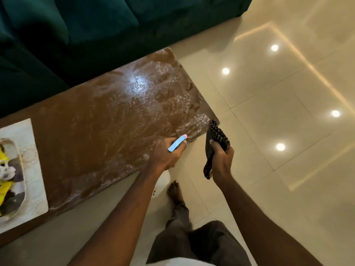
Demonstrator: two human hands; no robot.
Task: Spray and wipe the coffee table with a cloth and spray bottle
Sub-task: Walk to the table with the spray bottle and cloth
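Legible text: none.
Spray bottle (pixel 161 184), white body below the left hand (pixel 165 154) gripping its head: small red-and-dark mark on the lower wall, too small to read. No lettering on the cloth (pixel 215 144) in the right hand (pixel 221 160).

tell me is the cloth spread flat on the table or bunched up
Bunched up and off the table. The dark cloth is gathered in the right hand, held in the air beside the table's corner, one end hanging below the fist.

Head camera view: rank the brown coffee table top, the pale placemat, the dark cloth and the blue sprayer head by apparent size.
1. Brown coffee table top
2. Pale placemat
3. Dark cloth
4. Blue sprayer head, partly hidden
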